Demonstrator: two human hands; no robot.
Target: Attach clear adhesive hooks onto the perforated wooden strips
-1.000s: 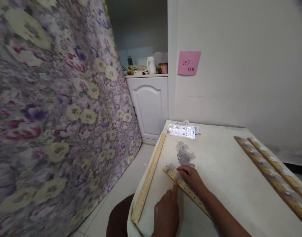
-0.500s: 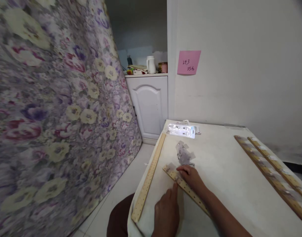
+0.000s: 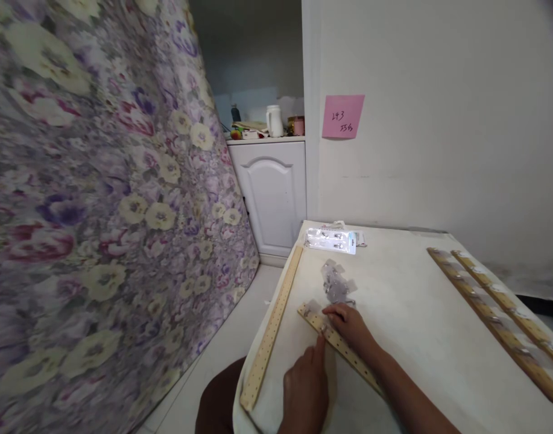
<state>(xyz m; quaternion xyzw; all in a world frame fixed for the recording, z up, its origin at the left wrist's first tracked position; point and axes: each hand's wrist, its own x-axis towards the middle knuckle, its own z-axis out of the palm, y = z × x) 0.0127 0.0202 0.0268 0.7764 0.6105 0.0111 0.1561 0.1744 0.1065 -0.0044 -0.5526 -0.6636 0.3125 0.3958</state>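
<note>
A wooden strip with rows of small holes (image 3: 344,351) lies diagonally on the white table (image 3: 407,313). My right hand (image 3: 352,328) rests on its upper part, fingers curled and pressed down near a small clear hook piece (image 3: 310,310) at the strip's end. My left hand (image 3: 306,386) lies beside the strip with its index finger stretched out and touching the strip's edge. A small heap of clear plastic hook pieces (image 3: 336,283) sits just beyond my right hand.
A second holed wooden strip (image 3: 272,328) lies along the table's left edge. Two strips fitted with clear hooks (image 3: 493,313) lie at the right. A shiny blister pack (image 3: 331,240) is at the far edge. Floral fabric (image 3: 99,199) hangs left; a white cabinet (image 3: 272,196) stands behind.
</note>
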